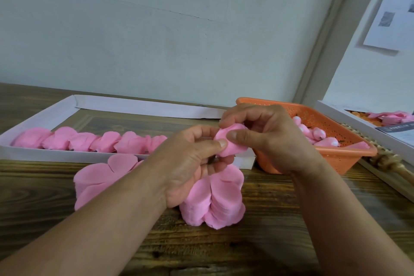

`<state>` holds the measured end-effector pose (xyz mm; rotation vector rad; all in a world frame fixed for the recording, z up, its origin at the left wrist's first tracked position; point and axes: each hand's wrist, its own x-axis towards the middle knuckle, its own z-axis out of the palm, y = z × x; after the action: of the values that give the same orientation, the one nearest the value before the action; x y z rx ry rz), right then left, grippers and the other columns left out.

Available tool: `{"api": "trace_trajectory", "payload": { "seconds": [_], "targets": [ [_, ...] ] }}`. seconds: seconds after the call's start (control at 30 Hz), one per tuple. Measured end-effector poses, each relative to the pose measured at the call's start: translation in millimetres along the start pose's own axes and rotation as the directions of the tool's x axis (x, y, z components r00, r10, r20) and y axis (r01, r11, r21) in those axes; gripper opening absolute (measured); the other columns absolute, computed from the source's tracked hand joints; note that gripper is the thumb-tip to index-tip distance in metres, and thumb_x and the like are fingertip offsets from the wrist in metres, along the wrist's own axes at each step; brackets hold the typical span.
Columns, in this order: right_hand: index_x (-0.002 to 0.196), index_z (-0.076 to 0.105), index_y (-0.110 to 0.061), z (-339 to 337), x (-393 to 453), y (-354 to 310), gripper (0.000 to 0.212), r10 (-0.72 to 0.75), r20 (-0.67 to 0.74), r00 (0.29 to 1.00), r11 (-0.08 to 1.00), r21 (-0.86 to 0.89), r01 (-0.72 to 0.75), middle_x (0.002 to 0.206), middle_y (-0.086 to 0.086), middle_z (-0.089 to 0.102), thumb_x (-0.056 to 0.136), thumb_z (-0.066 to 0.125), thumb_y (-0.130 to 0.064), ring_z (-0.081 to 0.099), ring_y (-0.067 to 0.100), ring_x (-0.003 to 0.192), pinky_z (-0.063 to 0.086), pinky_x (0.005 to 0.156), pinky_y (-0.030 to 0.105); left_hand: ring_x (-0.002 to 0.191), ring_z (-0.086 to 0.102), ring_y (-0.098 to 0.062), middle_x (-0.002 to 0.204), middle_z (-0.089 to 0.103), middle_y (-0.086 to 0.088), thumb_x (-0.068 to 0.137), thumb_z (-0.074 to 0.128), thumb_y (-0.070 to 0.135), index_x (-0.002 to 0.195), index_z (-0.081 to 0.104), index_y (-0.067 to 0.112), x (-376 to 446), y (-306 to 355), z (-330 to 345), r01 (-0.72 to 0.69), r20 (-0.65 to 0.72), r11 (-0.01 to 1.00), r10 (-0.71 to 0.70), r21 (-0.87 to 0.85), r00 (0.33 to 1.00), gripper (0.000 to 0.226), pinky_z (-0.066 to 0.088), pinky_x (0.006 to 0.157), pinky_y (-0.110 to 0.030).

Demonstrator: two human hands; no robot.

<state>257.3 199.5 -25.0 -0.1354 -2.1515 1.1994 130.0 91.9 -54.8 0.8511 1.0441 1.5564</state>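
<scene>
Grip, both sides: the left grip (pixel 195 159) and the right grip (pixel 268 139) are closed together on one pink flower bud (pixel 234 149). They hold it in the air just left of the orange basket (pixel 336 163), above the counter (pixel 257 242). The left thumb presses the bud's near face while the curled fingers cup it from below. The right thumb and forefinger pinch its upper part, with the other fingers curled over the top. A small dark piece shows under the bud in the left palm, possibly a stem end or calyx; the view is too poor to tell.

Handling (judged): the bud looks like thin fabric or paper petals wrapped on themselves, so it should be very light, soft and easily creased. It is unlikely to slip, but the wrap may spring open if the pinch loosens. It is best held low, at the gathered base where the layers meet, with light pressure from thumb pad and fingertip. The free upper edge should be touched only to shape it.

Left of the basket and nearer the viewer, the near petal stack (pixel 215 199) lies directly beneath the hands. The second petal stack (pixel 96 179) lies farther left. Beyond these stacks, also left of the basket, a white tray (pixel 67 154) holds a row of pink blooms (pixel 89 141). Inside the basket lie pale pink buds (pixel 318 133).
</scene>
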Motion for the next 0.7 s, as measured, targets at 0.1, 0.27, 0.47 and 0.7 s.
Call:
{"api": "trace_trajectory", "payload": {
  "seconds": [0.1, 0.27, 0.47, 0.7],
  "targets": [
    [0.083, 0.067, -0.008, 1, 1, 0, 0.016, -0.014, 0.013, 1.0, 1.0, -0.006, 0.014, 0.087, 0.007, 0.065, 0.072, 0.062, 0.002, 0.061, 0.02, 0.083, 0.051, 0.073, 0.034, 0.085, 0.071, -0.019, 0.095, 0.074, -0.01, 0.072, 0.069, 0.015, 0.101, 0.066, 0.012, 1, 0, -1, -0.01, -0.012, 1.0, 0.01, 0.012, 1.0, 0.029, 0.056, 0.084, -0.031],
    [0.091, 0.068, -0.011, 3, 2, 1, 0.018, -0.003, -0.064, 0.998, 1.0, -0.009, 0.002, 0.091, 0.002, 0.068, 0.075, 0.062, -0.006, 0.062, 0.014, 0.083, 0.051, 0.072, 0.026, 0.072, 0.071, -0.017, 0.082, 0.073, -0.01, 0.064, 0.066, 0.015, 0.096, 0.065, 0.008, 1, 1, -1, 0.055, 0.005, 0.992, -0.055, -0.115, 0.998, 0.033, 0.058, 0.071, -0.027],
    [0.08, 0.066, -0.006, -8, 2, -3, 0.022, -0.008, -0.281, 0.96, 0.978, 0.197, 0.066, 0.102, 0.004, 0.068, 0.065, 0.052, 0.0, 0.059, 0.019, 0.106, 0.044, 0.087, 0.034, 0.058, 0.067, -0.019, 0.068, 0.066, -0.014, 0.068, 0.064, 0.009, 0.098, 0.061, -0.004, 1, 7, -2, 0.197, 0.079, 0.887, -0.181, -0.418, 0.98, 0.033, 0.056, 0.054, -0.023],
    [0.083, 0.064, -0.012, -4, -2, -7, 0.027, -0.052, -0.037, 0.998, 0.998, -0.024, 0.051, 0.118, 0.006, 0.06, 0.064, 0.056, 0.005, 0.057, 0.016, 0.111, 0.046, 0.091, 0.037, 0.058, 0.065, -0.018, 0.074, 0.066, -0.013, 0.069, 0.063, 0.01, 0.102, 0.061, 0.0, 1, 7, -3, 0.221, 0.112, 0.876, -0.192, -0.429, 0.975, 0.035, 0.055, 0.051, -0.022]
  ]
}}
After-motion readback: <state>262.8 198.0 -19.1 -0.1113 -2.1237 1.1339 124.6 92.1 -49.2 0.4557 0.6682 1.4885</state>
